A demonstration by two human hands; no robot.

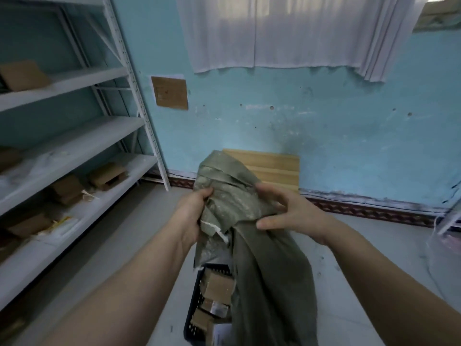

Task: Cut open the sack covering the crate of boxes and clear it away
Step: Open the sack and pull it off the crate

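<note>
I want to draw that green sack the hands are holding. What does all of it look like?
The sack is dull olive-green and looks like woven plastic. It is crumpled and paler on its upper folds, with a white strip near the left hand. It is bunched and lifted, its lower part hanging over the black crate of cardboard boxes. The left hand grips its left side; the right hand holds a fold on its right.

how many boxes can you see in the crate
4 show in the crate: one box at the far end, a taped box nearer, a brown box by its left wall, a white-labelled box at the frame's bottom. The sack covers the rest; more may be hidden.
</note>
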